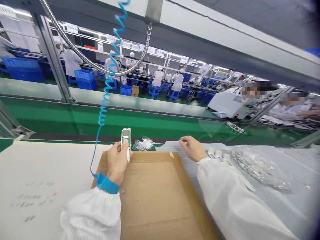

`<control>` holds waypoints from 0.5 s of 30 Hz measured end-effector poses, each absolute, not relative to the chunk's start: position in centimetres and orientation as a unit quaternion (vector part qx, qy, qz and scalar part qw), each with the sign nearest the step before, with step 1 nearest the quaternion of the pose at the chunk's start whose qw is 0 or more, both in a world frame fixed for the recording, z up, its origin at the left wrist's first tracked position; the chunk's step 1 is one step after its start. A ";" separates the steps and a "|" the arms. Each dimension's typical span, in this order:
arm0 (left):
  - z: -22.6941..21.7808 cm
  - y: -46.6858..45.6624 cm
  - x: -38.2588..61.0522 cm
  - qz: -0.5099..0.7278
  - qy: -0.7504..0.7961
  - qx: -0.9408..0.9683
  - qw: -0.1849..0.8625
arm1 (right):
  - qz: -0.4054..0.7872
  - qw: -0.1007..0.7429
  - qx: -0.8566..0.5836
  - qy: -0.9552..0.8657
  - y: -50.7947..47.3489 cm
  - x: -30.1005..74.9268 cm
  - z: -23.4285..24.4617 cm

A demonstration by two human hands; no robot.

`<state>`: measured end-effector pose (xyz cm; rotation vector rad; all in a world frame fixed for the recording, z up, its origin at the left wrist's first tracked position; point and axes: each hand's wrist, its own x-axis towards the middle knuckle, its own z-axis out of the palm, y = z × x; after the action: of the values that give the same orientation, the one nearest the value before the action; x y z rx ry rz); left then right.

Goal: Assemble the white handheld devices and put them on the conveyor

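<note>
Handheld device [126, 134] over the far edge of the cardboard [155, 196], pinched in the left hand's [117, 160] grip.
Right hand [193, 149]: fingers curled, contact between tips unclear. Bare cardboard leaves open room below the hands; handwriting [33, 196] on the white sheet [50, 163] is illegible.

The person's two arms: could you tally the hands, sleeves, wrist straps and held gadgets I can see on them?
Left hand and right hand: 2
White sleeves: 2
Blue wrist strap: 1
Handheld device: 1
Total: 6
</note>
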<state>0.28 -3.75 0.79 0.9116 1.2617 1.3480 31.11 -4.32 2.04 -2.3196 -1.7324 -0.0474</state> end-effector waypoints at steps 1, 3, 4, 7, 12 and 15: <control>1.1 -4.0 0.3 0.562 0.509 0.380 0.530 | -0.023 0.097 -0.828 -0.552 -5.4 33.5 2.5; 1.5 -4.3 0.4 0.558 0.485 0.377 0.558 | -0.031 0.043 -0.885 -0.462 -7.3 37.7 2.8; 1.6 -4.4 0.5 0.555 0.478 0.371 0.571 | -0.029 0.021 -0.904 -0.427 -8.2 39.4 2.7; 1.8 -4.6 0.6 0.540 0.462 0.353 0.609 | -0.011 -0.016 -0.925 -0.379 -9.6 42.5 1.9; 2.0 -4.7 0.8 0.514 0.417 0.372 0.651 | 0.007 -0.023 -0.927 -0.374 -9.3 44.3 1.0; 2.0 -4.8 0.9 0.500 0.410 0.406 0.646 | 0.013 -0.010 -0.921 -0.390 -9.2 44.9 1.1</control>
<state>0.88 -4.84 2.04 0.9245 0.9321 1.1382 44.85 -9.23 1.14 -2.9117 -1.2316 0.0397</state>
